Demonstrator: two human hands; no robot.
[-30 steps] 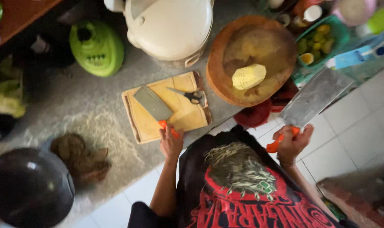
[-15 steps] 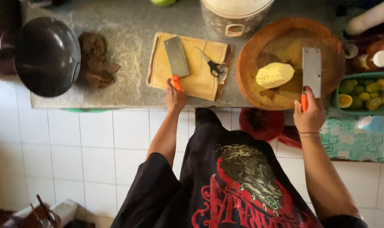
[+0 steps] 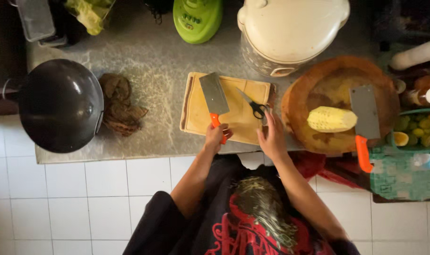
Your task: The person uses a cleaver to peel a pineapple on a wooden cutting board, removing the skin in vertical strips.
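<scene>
Far left, a dark wok (image 3: 59, 106) sits on the grey stone counter (image 3: 163, 56), with a crumpled brown rag (image 3: 119, 105) just beside it. Moving along, the rectangular wooden cutting board (image 3: 234, 111) lies near the counter's front edge, and on it rests a cleaver (image 3: 214, 97) with an orange handle, blade pointing away from the person. The left hand (image 3: 217, 137) is wrapped around that handle, fingers curled tight, the cleaver lying flat on the board. The left forearm runs up from the body at a slant, elbow bent and tucked close.

Next, black-handled scissors (image 3: 255, 107) lie on the board's right part. The right hand (image 3: 273, 137) hovers right there at the board's right edge, fingers loosely spread and holding nothing, fingertips close to the scissors; actual contact can't be made out. The right forearm angles up from the lower right.

Further right, a round wooden chopping block (image 3: 309, 94) carries a pale yellow peeled fruit (image 3: 331, 119) and a second cleaver (image 3: 366, 118), its orange handle sticking out over the block's front rim. Behind it all stands a cream rice cooker (image 3: 290, 33), with a green appliance (image 3: 197, 19) to its left.
</scene>
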